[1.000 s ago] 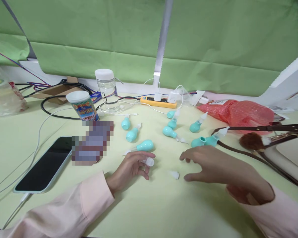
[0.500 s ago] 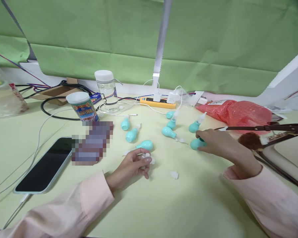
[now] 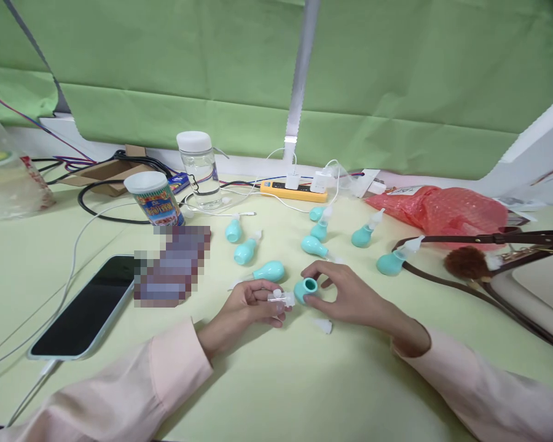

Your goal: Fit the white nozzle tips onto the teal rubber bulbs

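My left hand (image 3: 251, 305) pinches a small clear plastic nozzle (image 3: 280, 299) just above the pale green table (image 3: 304, 380). My right hand (image 3: 345, 294) holds a teal rubber bulb (image 3: 305, 289) with its open mouth turned toward the nozzle, the two nearly touching. A loose clear cap (image 3: 323, 324) lies on the table just below my right hand. Several assembled teal bulbs with clear tips lie beyond my hands, the nearest one (image 3: 266, 271) above my left hand and another (image 3: 393, 260) to the right.
A phone (image 3: 85, 307) on a cable lies at the left. A printed can (image 3: 154, 197), a water bottle (image 3: 199, 167), a yellow power strip (image 3: 294, 189) and tangled cables stand behind. A red bag (image 3: 442, 209) and a brown strap (image 3: 483, 238) lie at the right.
My right hand picked up a teal bulb at the right and carried it left to the nozzle. My left hand lifted the nozzle slightly and turned it toward the bulb.
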Action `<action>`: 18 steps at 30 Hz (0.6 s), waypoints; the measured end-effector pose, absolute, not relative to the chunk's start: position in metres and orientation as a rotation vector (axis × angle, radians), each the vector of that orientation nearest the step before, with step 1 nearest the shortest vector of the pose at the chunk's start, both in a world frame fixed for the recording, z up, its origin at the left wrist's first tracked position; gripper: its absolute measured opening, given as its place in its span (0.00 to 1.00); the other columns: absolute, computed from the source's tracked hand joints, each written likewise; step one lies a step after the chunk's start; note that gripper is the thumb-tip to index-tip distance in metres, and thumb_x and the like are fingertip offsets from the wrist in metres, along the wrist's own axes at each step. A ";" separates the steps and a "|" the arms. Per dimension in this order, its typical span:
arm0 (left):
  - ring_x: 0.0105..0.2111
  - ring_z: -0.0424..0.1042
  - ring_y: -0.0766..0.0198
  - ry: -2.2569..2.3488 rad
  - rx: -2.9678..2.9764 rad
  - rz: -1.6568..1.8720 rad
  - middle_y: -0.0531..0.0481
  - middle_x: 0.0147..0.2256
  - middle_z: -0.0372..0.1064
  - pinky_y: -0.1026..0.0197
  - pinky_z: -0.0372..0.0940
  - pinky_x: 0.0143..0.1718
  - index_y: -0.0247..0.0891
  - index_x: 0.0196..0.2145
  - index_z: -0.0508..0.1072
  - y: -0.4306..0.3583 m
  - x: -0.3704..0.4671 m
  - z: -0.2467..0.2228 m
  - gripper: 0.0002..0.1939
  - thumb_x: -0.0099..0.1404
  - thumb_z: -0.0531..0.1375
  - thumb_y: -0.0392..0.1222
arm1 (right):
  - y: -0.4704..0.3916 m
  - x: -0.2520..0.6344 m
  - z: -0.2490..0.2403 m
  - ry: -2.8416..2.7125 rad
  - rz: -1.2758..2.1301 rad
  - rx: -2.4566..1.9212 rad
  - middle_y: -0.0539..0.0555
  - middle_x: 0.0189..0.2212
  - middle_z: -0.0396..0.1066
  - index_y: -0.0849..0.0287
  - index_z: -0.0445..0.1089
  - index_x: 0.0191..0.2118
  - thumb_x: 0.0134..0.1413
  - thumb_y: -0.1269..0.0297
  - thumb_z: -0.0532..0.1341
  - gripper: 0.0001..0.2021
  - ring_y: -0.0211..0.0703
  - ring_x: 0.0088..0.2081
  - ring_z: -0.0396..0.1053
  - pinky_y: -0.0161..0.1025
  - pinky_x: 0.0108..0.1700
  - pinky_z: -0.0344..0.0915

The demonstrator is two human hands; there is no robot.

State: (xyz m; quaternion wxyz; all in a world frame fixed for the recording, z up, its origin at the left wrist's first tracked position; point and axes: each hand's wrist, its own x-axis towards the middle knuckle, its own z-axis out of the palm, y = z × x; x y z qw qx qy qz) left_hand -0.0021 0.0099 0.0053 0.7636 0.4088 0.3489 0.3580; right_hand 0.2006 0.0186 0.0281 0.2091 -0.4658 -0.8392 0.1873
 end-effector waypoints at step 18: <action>0.22 0.68 0.66 0.828 0.936 0.813 0.48 0.24 0.71 0.61 0.65 0.28 0.30 0.30 0.72 0.011 -0.003 0.006 0.13 0.45 0.66 0.38 | 0.010 0.193 0.009 -2.337 0.415 -0.905 0.53 0.32 0.63 0.56 0.59 0.38 0.39 0.77 0.52 0.16 0.42 0.32 0.63 0.38 0.32 0.62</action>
